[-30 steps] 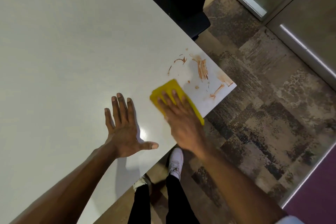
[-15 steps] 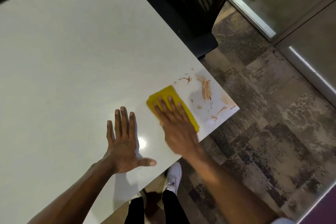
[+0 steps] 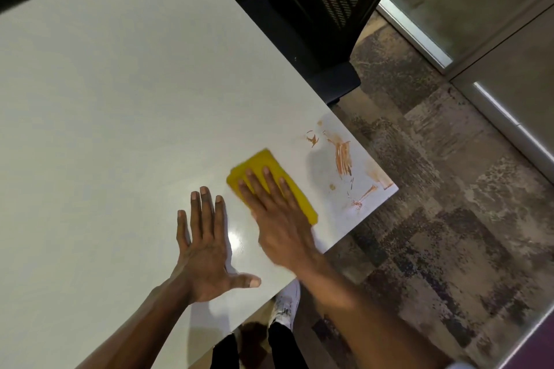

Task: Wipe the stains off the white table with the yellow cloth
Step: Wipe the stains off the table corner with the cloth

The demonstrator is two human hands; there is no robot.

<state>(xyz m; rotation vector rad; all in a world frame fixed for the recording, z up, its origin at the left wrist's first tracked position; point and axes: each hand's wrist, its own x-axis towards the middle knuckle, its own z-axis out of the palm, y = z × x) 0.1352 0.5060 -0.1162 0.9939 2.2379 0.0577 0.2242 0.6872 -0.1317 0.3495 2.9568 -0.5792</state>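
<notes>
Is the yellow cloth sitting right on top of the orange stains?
No, the yellow cloth lies under the right hand, left of the orange stains, which remain uncovered near the table corner.

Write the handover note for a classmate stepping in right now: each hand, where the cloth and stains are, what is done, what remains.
Left hand: flat and open on the white table, bracing, holding nothing.
Right hand: pressed flat on the yellow cloth, fingers spread on top of it, not gripping it.
Stains: orange smears near the table's right corner, beyond the cloth.
Done: cloth is on the table beside the stains.
Left: wipe the streaks and small spots out to the corner edge.
</notes>
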